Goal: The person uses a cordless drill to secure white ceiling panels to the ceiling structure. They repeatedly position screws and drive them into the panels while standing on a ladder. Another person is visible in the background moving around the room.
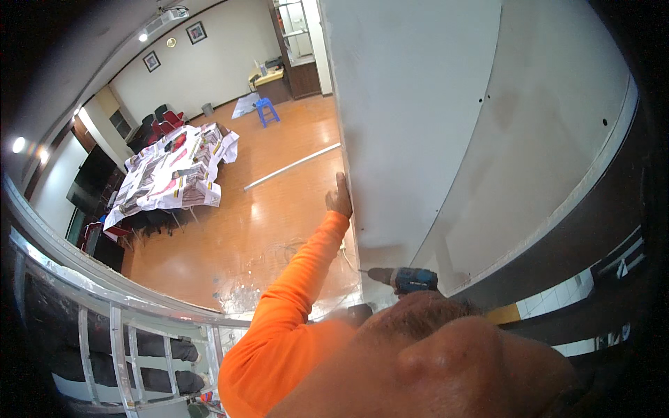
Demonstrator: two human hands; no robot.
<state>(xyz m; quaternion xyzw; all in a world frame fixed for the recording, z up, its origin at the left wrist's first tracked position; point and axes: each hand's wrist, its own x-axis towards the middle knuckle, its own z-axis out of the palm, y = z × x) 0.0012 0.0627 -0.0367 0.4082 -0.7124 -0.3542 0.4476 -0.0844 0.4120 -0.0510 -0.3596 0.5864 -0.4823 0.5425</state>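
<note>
My left arm, in an orange sleeve, reaches forward, and my left hand (339, 200) lies against the left edge of a tall grey-white wall panel (411, 104). One finger is stretched upward along that edge; the other fingers are partly hidden. Below it, at the panel's lower left, a dark blue and black cordless drill (414, 279) points left, its thin bit close to the panel edge. Whether the bit touches cannot be told. The drill's grip is hidden, and my right hand does not show. Several small dark holes dot the panel.
A metal ladder-like frame (117, 355) is at the lower left, with a person's dark-trousered legs (150, 346) behind it. Lower down, a sheet-covered table (167, 174), a blue stool (266, 111) and a long white strip (293, 166) stand or lie on the orange-brown floor (293, 202).
</note>
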